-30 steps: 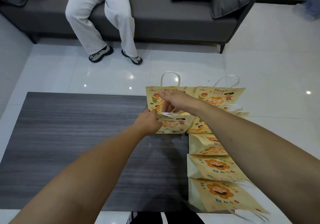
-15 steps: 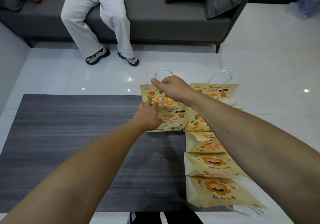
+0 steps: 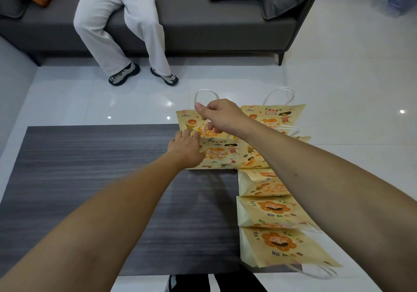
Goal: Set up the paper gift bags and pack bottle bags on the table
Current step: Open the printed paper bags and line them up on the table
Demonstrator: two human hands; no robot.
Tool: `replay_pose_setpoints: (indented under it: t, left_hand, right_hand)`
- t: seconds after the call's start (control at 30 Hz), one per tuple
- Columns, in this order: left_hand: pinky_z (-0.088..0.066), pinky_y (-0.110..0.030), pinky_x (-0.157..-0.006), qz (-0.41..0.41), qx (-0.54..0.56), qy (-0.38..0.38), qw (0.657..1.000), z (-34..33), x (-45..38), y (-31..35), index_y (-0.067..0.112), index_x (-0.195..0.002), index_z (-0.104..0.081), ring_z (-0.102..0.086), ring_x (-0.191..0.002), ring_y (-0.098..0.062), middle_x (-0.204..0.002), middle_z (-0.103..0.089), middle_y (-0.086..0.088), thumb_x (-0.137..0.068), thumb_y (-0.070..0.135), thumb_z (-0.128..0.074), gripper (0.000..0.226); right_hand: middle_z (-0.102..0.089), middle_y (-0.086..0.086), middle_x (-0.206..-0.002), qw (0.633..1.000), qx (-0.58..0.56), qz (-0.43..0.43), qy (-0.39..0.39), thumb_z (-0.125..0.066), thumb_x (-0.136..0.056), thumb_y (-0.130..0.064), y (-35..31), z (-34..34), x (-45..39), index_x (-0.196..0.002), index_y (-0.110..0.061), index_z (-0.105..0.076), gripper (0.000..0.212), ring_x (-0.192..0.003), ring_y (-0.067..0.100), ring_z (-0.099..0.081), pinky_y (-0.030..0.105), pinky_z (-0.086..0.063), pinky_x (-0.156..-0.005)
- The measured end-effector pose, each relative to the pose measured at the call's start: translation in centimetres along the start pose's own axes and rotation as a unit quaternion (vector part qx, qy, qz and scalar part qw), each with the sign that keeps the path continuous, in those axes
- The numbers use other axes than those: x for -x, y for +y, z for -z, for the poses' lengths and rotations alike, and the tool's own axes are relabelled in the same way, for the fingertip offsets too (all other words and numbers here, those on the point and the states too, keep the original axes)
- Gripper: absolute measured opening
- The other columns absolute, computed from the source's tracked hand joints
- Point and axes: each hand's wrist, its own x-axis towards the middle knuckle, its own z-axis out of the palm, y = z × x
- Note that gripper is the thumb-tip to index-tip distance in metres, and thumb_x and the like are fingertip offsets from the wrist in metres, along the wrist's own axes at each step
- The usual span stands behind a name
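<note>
Several flat yellow paper gift bags with cartoon prints lie along the right side of a dark wood-grain table (image 3: pixel 101 179). A middle bag (image 3: pixel 216 154) lies at the far right corner. My left hand (image 3: pixel 186 148) holds its left edge, fingers on the paper. My right hand (image 3: pixel 221 117) is raised above it and pinches that bag's white cord handle, fingers curled. Behind lie a far-left bag (image 3: pixel 188 120) and a far-right bag (image 3: pixel 277 117), each with a white handle loop. Nearer me, lion-print bags (image 3: pixel 277 246) overlap in a column.
A grey sofa (image 3: pixel 203 21) stands across the white tiled floor, with brown, grey and orange cushions. A person in white trousers (image 3: pixel 117 27) sits on it, feet on the floor beyond the table. The nearest bags hang over the table's right edge.
My right hand has risen and moved away from me, lifting the handle of the middle bag. My left hand has slid slightly forward along that bag's left edge.
</note>
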Motion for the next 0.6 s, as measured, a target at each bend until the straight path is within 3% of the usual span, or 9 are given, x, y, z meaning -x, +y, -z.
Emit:
replay_pose_setpoints:
  t: [0.17, 0.27, 0.4, 0.53, 0.6]
  left_hand:
    - [-0.034, -0.053, -0.112, 0.001, 0.010, 0.004, 1.000, 2.5, 1.9, 0.2, 0.019, -0.152, -0.031, -0.025, -0.143, -0.036, -0.157, -0.029, -0.014, -0.093, 0.044, -0.059, 0.070]
    - [-0.036, -0.052, -0.111, -0.005, -0.009, 0.023, 1.000, 5.2, 3.1, -0.2, 0.020, -0.151, -0.034, -0.027, -0.142, -0.035, -0.156, -0.030, -0.013, -0.091, 0.038, -0.059, 0.067]
    - [-0.040, -0.047, -0.103, -0.039, -0.034, 0.069, 0.996, 9.7, 5.0, -0.2, 0.018, -0.148, -0.038, -0.033, -0.136, -0.033, -0.148, -0.039, -0.011, -0.091, 0.030, -0.056, 0.061]
    - [-0.043, -0.048, -0.103, -0.109, -0.037, 0.119, 0.986, 13.2, 8.0, 0.9, 0.018, -0.146, -0.041, -0.039, -0.132, -0.034, -0.146, -0.043, -0.012, -0.093, 0.037, -0.056, 0.058]
    - [-0.044, -0.048, -0.103, -0.157, -0.044, 0.136, 0.977, 14.7, 9.8, 2.2, 0.017, -0.146, -0.041, -0.039, -0.132, -0.034, -0.147, -0.044, -0.012, -0.094, 0.037, -0.056, 0.058]
  right_hand:
    - [-0.070, -0.001, -0.108, 0.998, 0.066, 0.007, 0.011, -0.056, -0.096, -0.056, -0.2, 0.6, 1.1, -0.111, -0.015, -0.072, 0.047, -0.099, 0.018, -0.062, 0.034, -0.050, -0.083]
    - [-0.069, 0.000, -0.116, 0.997, 0.068, -0.005, 0.044, -0.065, -0.094, -0.043, -0.4, 1.8, 3.0, -0.120, -0.020, -0.070, 0.035, -0.101, 0.017, -0.063, 0.031, -0.050, -0.085]
    - [-0.063, 0.005, -0.130, 0.991, 0.093, -0.031, 0.092, -0.066, -0.094, -0.029, -0.9, 3.3, 7.7, -0.137, -0.024, -0.060, 0.044, -0.103, 0.019, -0.062, 0.031, -0.050, -0.088]
    - [-0.057, 0.007, -0.139, 0.980, 0.102, -0.060, 0.163, -0.066, -0.094, -0.028, -1.7, 4.1, 13.6, -0.143, -0.023, -0.054, 0.051, -0.105, 0.021, -0.064, 0.028, -0.050, -0.077]
    - [-0.055, 0.007, -0.142, 0.969, 0.119, -0.073, 0.204, -0.066, -0.094, -0.030, -2.4, 4.2, 16.8, -0.146, -0.024, -0.051, 0.055, -0.109, 0.022, -0.063, 0.032, -0.053, -0.082]
